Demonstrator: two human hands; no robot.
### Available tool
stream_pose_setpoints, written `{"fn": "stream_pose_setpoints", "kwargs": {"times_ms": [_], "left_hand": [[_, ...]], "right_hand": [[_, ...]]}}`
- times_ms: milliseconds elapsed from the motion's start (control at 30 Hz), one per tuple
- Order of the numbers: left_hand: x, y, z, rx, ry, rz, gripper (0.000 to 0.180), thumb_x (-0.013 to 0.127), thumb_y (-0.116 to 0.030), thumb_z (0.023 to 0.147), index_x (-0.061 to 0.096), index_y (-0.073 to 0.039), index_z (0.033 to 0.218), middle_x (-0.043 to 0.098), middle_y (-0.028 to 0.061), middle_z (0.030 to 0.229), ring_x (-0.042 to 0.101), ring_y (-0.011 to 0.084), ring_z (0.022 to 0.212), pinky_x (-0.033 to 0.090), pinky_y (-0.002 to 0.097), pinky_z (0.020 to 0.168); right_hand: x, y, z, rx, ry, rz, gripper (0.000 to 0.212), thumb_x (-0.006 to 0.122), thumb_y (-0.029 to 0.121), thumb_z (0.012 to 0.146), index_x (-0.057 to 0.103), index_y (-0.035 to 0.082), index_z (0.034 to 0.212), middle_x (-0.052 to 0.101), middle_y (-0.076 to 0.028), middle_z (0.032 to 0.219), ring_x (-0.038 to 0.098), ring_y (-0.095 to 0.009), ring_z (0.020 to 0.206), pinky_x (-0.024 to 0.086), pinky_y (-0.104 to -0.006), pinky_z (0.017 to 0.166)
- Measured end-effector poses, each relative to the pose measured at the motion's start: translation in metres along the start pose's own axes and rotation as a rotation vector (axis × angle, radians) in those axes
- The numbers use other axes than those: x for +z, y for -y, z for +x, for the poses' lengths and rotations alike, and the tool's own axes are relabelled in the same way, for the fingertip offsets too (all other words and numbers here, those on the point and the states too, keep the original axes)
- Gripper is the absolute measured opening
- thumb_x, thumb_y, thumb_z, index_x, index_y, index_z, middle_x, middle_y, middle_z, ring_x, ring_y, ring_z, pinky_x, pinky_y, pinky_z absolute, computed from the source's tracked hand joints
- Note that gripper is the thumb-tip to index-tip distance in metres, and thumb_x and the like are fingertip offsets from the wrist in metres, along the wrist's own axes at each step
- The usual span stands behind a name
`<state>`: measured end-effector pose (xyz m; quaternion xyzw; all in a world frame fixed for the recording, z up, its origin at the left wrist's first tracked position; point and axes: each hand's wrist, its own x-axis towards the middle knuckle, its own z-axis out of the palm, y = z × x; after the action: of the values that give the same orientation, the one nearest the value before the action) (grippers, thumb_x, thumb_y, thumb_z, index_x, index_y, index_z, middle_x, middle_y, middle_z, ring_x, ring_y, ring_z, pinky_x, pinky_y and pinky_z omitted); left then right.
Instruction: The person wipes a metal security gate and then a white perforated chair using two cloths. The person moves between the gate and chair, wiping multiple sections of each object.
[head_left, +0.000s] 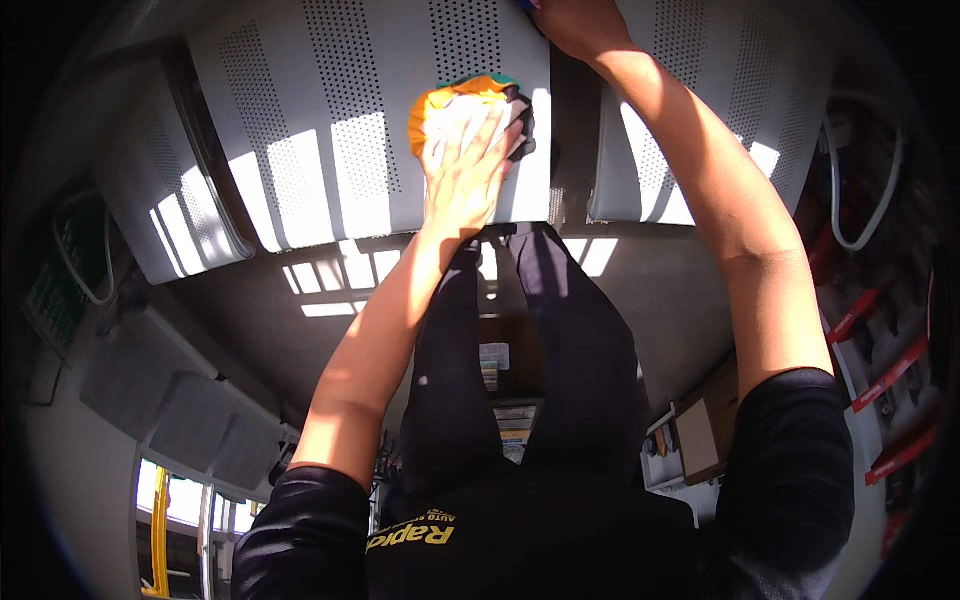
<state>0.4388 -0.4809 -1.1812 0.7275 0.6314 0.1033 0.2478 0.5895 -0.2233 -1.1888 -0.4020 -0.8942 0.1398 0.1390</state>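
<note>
My left hand [465, 170] presses a bunched cloth [432, 112] in orange, green and dark colours onto a grey perforated metal seat [300, 190]. Its fingers are spread over the cloth near the seat's right edge. At the top edge, my right hand [580, 28] reaches past the gap between this seat and a second perforated seat [640, 185]. Those fingers look curled, and a small bit of something blue [526, 4] shows beside them. The picture's edge cuts off the rest.
Another perforated seat [165, 190] adjoins on the left, with a looped grey armrest [85, 245] beyond. A second armrest loop [862, 190] stands at right, before red-edged racks [890, 370] of tools. A cardboard box [710, 435] lies behind me. Sunlight stripes the seats and the floor [240, 310].
</note>
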Motion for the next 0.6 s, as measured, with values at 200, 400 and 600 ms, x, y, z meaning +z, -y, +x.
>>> {"fn": "stream_pose_setpoints", "kwargs": {"times_ms": [200,400,600], "left_hand": [[-0.014,0.007,-0.089,-0.152,0.003,0.036,0.054,0.066,-0.028,0.097,0.057,-0.018,0.149,0.052,0.007,0.155,0.044,0.0302,0.145,0.021,0.0529,0.119],[-0.011,0.083,0.035,-0.661,-0.616,0.447,0.052,0.056,-0.017,0.102,0.047,-0.006,0.152,0.047,0.0153,0.155,0.045,0.037,0.137,0.033,0.0522,0.114],[0.039,-0.087,0.106,-0.332,-0.497,-0.144,0.029,0.055,-0.013,0.101,0.062,-0.004,0.127,0.061,0.0153,0.131,0.057,0.0353,0.117,0.042,0.0487,0.105]], "right_hand": [[0.011,0.085,-0.112,0.115,-0.02,0.021,0.049,0.066,0.022,0.094,0.061,0.016,0.142,0.056,-0.01,0.149,0.045,-0.045,0.139,0.044,-0.0536,0.109],[-0.07,0.091,-0.274,0.013,0.663,0.774,0.048,0.061,0.019,0.098,0.058,0.01,0.144,0.064,-0.015,0.139,0.062,-0.04,0.124,0.052,-0.0462,0.103],[-0.166,-0.103,-0.186,0.435,0.192,0.569,0.023,0.05,0.017,0.106,0.06,0.003,0.121,0.07,-0.021,0.089,0.07,-0.041,0.085,0.053,-0.0412,0.079]]}}
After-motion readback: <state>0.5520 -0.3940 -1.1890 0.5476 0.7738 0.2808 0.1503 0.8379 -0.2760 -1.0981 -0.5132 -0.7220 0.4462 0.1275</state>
